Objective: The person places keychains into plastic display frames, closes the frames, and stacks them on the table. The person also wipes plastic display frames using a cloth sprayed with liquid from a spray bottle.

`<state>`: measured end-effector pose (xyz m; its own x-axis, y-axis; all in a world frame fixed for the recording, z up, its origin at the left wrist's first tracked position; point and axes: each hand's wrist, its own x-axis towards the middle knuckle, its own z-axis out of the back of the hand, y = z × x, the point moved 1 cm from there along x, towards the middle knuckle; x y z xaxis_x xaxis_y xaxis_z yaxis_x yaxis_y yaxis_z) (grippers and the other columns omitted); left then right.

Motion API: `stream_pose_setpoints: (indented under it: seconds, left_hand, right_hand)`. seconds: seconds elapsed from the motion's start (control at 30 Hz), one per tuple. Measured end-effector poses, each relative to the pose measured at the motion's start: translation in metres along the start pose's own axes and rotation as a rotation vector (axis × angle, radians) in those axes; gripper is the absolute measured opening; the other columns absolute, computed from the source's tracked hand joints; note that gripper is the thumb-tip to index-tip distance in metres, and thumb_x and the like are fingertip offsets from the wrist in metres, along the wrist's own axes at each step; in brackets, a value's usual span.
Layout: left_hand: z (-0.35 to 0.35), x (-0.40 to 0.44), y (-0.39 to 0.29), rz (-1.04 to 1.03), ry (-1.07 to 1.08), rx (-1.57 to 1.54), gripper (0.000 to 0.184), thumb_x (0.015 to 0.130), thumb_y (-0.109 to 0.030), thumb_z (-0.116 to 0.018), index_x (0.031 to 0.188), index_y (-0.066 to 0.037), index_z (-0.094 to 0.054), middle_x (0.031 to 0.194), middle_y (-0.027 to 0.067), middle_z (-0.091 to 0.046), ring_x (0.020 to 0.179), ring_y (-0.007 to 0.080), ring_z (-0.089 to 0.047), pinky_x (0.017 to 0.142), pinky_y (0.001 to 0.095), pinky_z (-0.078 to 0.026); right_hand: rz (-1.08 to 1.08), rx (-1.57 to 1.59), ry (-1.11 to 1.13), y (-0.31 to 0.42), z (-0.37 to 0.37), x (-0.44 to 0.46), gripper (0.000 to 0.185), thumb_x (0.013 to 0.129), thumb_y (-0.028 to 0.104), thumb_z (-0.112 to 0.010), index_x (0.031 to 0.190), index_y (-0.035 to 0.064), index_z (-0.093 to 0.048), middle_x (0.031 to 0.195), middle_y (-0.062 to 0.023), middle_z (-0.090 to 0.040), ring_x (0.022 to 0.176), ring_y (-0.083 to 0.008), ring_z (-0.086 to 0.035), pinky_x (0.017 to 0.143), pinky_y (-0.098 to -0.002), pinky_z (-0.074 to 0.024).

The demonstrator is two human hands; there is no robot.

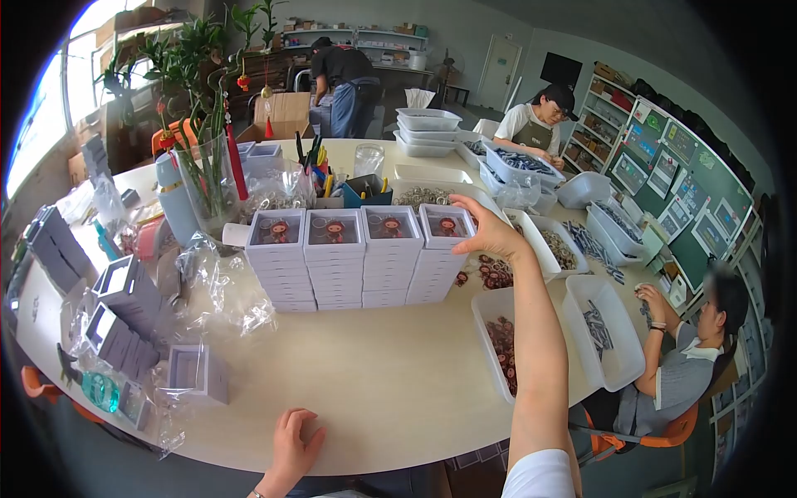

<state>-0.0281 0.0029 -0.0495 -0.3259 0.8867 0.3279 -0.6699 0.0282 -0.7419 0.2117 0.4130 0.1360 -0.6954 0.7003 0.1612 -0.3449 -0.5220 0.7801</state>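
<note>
Stacks of small white boxes (332, 270) stand side by side in a row on the table. Through the clear windows on top, brown-and-red figure keychains (334, 231) with metal rings show. My right hand (491, 230) reaches out to the rightmost stack, its thumb and fingers around the sides of the top keychain box (446, 226). That box sits slightly askew on the stack. Near the table's front edge my left hand (296, 448) rests with nothing in it, fingers loosely bent and thumb apart.
A tub of figure charms (501, 349) and a tub with grey strips (599, 332) lie right of my arm. Left are crumpled plastic bags (237, 290), an open white box (198, 375) and a glass vase (207, 191). Co-workers sit at right; another person bends at the back.
</note>
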Motion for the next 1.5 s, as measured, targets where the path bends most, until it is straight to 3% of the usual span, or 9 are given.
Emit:
stream_pose_setpoints:
  seconds: [0.37,0.57,0.77,0.8,0.97,1.1,1.2,1.37,1.5]
  left_hand:
    - [0.0,-0.001,0.003,0.028,-0.018,-0.048,0.031,0.075,-0.006,-0.073,0.102,-0.006,-0.058,0.101,0.0125,-0.061,0.094,0.0337,-0.057,0.078,0.0401,-0.049]
    - [0.033,0.0,-0.005,-0.095,-0.413,0.054,0.036,0.074,-0.003,-0.074,0.107,-0.006,-0.057,0.113,0.0161,-0.055,0.104,0.0345,-0.054,0.087,0.0409,-0.047]
    - [0.13,0.021,0.027,-0.136,-1.007,0.229,0.032,0.076,-0.002,-0.072,0.105,-0.002,-0.056,0.109,0.0159,-0.056,0.1,0.0317,-0.056,0.089,0.0378,-0.046]
    - [0.152,0.025,0.033,-0.079,-0.965,0.25,0.031,0.077,-0.002,-0.072,0.105,-0.002,-0.057,0.105,0.0149,-0.058,0.097,0.0306,-0.057,0.088,0.0376,-0.047]
    - [0.194,0.041,0.085,0.404,-0.637,0.313,0.024,0.08,-0.019,-0.073,0.096,-0.002,-0.065,0.096,0.0133,-0.065,0.088,0.0271,-0.063,0.078,0.037,-0.05]
    - [0.196,0.038,0.089,0.597,-0.468,0.202,0.028,0.082,-0.029,-0.072,0.089,-0.002,-0.068,0.082,0.0124,-0.068,0.078,0.0272,-0.066,0.07,0.0371,-0.05]
    - [0.193,0.029,0.091,0.577,-0.496,0.259,0.027,0.083,-0.03,-0.07,0.086,-0.003,-0.066,0.073,0.0107,-0.067,0.071,0.0281,-0.066,0.065,0.0395,-0.049]
    - [0.187,0.026,0.102,0.436,-0.595,0.281,0.023,0.089,-0.025,-0.063,0.083,-0.002,-0.061,0.07,0.0156,-0.064,0.069,0.0352,-0.063,0.064,0.0445,-0.047]
    - [0.175,0.017,0.113,0.411,-0.731,0.152,0.019,0.09,-0.016,-0.061,0.081,0.001,-0.058,0.068,0.0191,-0.062,0.066,0.0379,-0.062,0.06,0.0436,-0.046]
  right_hand:
    - [0.028,0.059,0.047,-0.013,-0.007,0.009,0.105,0.053,0.002,-0.085,0.146,0.007,-0.038,0.146,-0.0136,-0.043,0.135,-0.0224,-0.039,0.112,-0.0311,-0.0295]
    - [-0.025,0.129,0.075,-0.007,-0.015,0.01,0.121,0.045,0.007,-0.087,0.151,0.0084,-0.029,0.153,-0.0128,-0.033,0.143,-0.0238,-0.028,0.114,-0.0318,-0.0233]
    - [0.111,0.2,-0.32,0.009,-0.017,-0.013,0.101,0.069,0.015,-0.083,0.153,0.0123,-0.026,0.157,-0.0131,-0.025,0.147,-0.0229,-0.017,0.116,-0.037,-0.0181]
    - [0.106,0.068,-0.458,0.022,-0.025,-0.024,0.073,0.084,0.015,-0.073,0.147,0.0104,-0.037,0.149,-0.0132,-0.038,0.14,-0.0232,-0.032,0.113,-0.0382,-0.0275]
    - [0.246,0.284,-0.442,0.107,-0.159,-0.054,0.025,0.088,0.014,-0.067,0.111,0.0042,-0.066,0.107,-0.0103,-0.068,0.094,-0.0143,-0.063,0.086,-0.0276,-0.0488]
    - [0.484,-0.029,0.035,0.182,-0.31,-0.023,0.03,0.085,0.022,-0.071,0.106,0.0018,-0.068,0.109,-0.0137,-0.068,0.102,-0.0315,-0.064,0.088,-0.0378,-0.0494]
    - [0.545,-0.212,0.056,0.202,-0.4,0.035,0.035,0.084,0.028,-0.071,0.109,0.0038,-0.069,0.111,-0.0153,-0.067,0.105,-0.032,-0.062,0.092,-0.0407,-0.0475]
    - [0.177,-0.312,0.43,0.227,-0.473,0.087,0.024,0.081,0.024,-0.073,0.088,0.0011,-0.073,0.092,-0.019,-0.071,0.091,-0.0347,-0.068,0.082,-0.0413,-0.0531]
    - [0.252,-0.394,0.183,0.209,-0.494,0.097,0.016,0.081,0.017,-0.07,0.078,0.0008,-0.073,0.087,-0.0203,-0.071,0.086,-0.0361,-0.069,0.078,-0.0425,-0.0541]
